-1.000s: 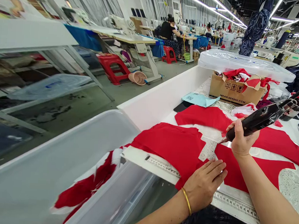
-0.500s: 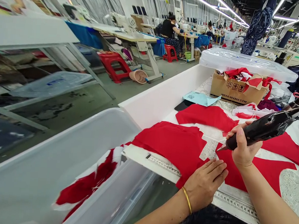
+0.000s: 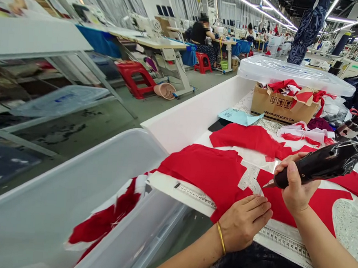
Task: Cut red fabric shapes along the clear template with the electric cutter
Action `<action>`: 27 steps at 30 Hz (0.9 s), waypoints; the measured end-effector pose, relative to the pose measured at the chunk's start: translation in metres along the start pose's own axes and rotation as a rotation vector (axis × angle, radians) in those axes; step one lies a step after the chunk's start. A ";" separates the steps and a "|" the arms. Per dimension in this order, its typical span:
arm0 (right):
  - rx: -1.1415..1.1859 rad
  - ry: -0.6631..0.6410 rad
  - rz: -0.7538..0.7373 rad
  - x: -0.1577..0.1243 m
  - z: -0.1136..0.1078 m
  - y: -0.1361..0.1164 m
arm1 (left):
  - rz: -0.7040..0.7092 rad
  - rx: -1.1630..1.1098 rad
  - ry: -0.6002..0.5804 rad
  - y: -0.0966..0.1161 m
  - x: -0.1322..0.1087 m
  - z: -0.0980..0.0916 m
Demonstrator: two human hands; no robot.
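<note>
My left hand [image 3: 246,222], with a gold bangle at the wrist, lies flat with fingers stretched out at the near edge of the red fabric pieces. My right hand [image 3: 299,191] is wrapped round a black handheld tool [image 3: 320,164] with a pointed metal tip and a cord at its back end. The tip is just beyond my left fingertips, over the edge of a red fabric piece [image 3: 309,204]; whether it touches is unclear. Another red piece [image 3: 201,168] spreads to the left, partly over a measuring tape [image 3: 193,194] along the table edge.
A translucent bin [image 3: 136,137] with red and white fabric stands at the left. Behind the work are a light blue paper [image 3: 241,117], a cardboard box [image 3: 283,106] of red scraps, a clear plastic lid [image 3: 296,75] and a black cylinder [image 3: 351,127]. People sit at sewing machines farther back.
My right hand and the black tool have shifted slightly to the right and nearer to me, bringing the tip closer to my left fingers. The left hand has hardly moved.
</note>
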State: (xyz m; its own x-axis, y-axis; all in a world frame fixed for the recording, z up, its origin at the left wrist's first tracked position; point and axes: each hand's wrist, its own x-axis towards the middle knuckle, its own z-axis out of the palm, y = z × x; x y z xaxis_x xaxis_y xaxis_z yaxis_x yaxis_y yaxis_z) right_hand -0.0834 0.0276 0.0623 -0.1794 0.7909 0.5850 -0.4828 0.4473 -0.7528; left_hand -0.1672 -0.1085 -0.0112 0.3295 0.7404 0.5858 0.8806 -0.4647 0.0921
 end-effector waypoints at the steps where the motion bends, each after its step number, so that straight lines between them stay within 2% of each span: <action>1: -0.011 -0.006 0.002 -0.001 -0.001 0.000 | 0.002 0.000 0.005 0.000 0.000 0.000; 4: -0.036 -0.035 -0.001 -0.002 -0.003 -0.001 | 0.008 -0.003 0.038 -0.001 -0.001 0.000; 10: 0.036 -0.005 0.021 -0.009 -0.008 -0.019 | 0.005 -0.031 0.108 0.001 0.003 -0.005; 20: 0.027 -0.063 0.049 -0.022 -0.017 -0.027 | -0.002 -0.044 0.114 0.001 0.009 -0.012; 27: 0.015 0.025 -0.007 -0.003 -0.021 -0.025 | 0.001 -0.061 0.125 0.009 0.013 -0.014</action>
State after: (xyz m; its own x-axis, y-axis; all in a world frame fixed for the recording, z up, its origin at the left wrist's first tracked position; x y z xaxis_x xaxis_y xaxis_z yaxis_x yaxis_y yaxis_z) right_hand -0.0525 0.0231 0.0728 -0.1550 0.7979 0.5825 -0.4966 0.4468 -0.7442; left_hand -0.1594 -0.1096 0.0088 0.2817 0.6753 0.6816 0.8567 -0.4970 0.1382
